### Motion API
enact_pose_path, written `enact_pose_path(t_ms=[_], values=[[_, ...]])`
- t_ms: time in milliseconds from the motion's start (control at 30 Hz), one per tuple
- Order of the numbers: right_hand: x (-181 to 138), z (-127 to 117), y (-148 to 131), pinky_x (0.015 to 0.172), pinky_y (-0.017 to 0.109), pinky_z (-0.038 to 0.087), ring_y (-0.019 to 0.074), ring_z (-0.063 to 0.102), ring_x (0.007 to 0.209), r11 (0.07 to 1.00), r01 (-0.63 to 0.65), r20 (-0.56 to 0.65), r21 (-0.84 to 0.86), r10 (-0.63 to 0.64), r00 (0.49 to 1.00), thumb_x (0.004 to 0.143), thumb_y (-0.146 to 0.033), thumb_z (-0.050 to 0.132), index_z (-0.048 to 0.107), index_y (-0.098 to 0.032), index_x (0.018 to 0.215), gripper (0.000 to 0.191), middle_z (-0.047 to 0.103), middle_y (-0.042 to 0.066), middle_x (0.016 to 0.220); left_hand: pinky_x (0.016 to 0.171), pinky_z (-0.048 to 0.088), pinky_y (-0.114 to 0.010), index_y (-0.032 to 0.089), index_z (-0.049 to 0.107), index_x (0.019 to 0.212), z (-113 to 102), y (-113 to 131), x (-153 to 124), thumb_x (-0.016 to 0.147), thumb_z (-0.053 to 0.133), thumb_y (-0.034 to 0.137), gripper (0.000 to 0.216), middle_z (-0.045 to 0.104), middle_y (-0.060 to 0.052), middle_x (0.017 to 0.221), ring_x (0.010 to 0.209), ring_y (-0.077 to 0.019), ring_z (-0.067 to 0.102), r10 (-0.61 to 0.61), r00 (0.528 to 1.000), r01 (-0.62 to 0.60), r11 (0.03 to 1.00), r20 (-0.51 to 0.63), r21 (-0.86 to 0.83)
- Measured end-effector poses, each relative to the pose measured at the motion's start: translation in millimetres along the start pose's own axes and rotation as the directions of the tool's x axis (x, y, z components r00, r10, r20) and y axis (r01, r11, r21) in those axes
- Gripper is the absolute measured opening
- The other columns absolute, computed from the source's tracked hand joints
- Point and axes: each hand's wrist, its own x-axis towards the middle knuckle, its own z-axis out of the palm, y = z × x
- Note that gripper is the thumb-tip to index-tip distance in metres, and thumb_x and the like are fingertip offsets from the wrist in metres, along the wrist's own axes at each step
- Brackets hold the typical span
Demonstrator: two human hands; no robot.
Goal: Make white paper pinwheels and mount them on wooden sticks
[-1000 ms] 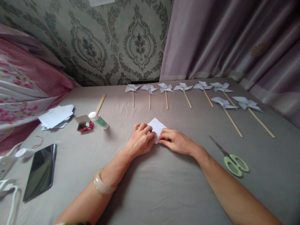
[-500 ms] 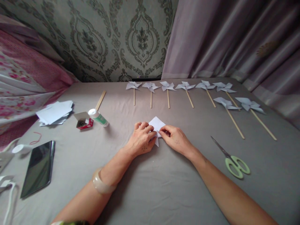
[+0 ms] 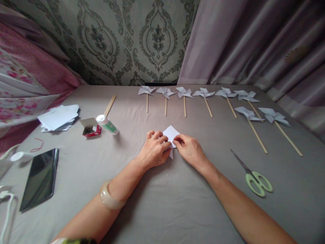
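Left hand: the left hand [image 3: 154,151] lies knuckles up on the paper, fingers curled down over its left part and thumb drawn in, closed on the sheet
Right hand: the right hand [image 3: 191,151] comes in from the right, thumb and fingertips pinched together on the paper's right edge, just beside the left hand
Paper: a small white paper [image 3: 171,132], folded to a point, lies flat on the cloth between the two hands; its far corner shows beyond the knuckles and a narrow tip pokes out on the near side
Cloth: a grey cloth [image 3: 162,203] covers the whole surface, lightly creased
Bangle: a pale bangle [image 3: 109,200] sits on the left forearm
Pinwheels: eight white pinwheels [image 3: 184,92] on wooden sticks lie flat along the far side, the two at the right set nearer, all well apart from the hands
Scissors: green-handled scissors [image 3: 256,181] lie right of the right forearm, blades together
Glue stick: a white-capped glue stick [image 3: 108,124] lies on its side left of the hands
Box: a small red box [image 3: 90,128] with its flap open, just beside the glue stick; contents too small to tell
Sticks: bare wooden sticks [image 3: 110,105] beyond the glue stick
Paper stack: a loose paper stack [image 3: 59,117] at the far left
Phone: a dark phone [image 3: 39,179] lies flat at the near left
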Motion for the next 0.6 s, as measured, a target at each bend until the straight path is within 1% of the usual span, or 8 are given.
enact_pose_path(t_ms=[300, 600], values=[[2.0, -1.0, 1.0, 0.069, 0.027, 0.044, 0.0166, 0.064, 0.073, 0.998, 0.062, 0.010, 0.011, -0.063, 0.998, 0.085, -0.020, 0.058, 0.069, -0.019, 0.084, 0.011, 0.072, 0.005, 0.084, 0.089, 0.031, -0.044, 0.022, 0.071, 0.087, 0.2, 0.5, -0.4, 0.088, 0.054, 0.026, 0.017, 0.069, -0.005, 0.089, 0.096, -0.0233, 0.052, -0.005, 1.000, 0.005, 1.000, -0.002, -0.006], [4.7, -4.2, 0.9, 0.074, 0.028, 0.045, 0.0175, 0.065, 0.079, 0.996, 0.094, 0.062, -0.007, -0.094, 0.994, 0.086, -0.020, 0.055, 0.071, -0.021, 0.088, 0.016, 0.073, 0.006, 0.089, 0.090, 0.030, -0.044, 0.023, 0.071, 0.087, -0.7, 0.8, -0.2, 0.089, 0.053, 0.026, 0.019, 0.070, -0.005, 0.091, 0.097, -0.0241, 0.052, -0.011, 1.000, 0.011, 1.000, 0.016, -0.017]])
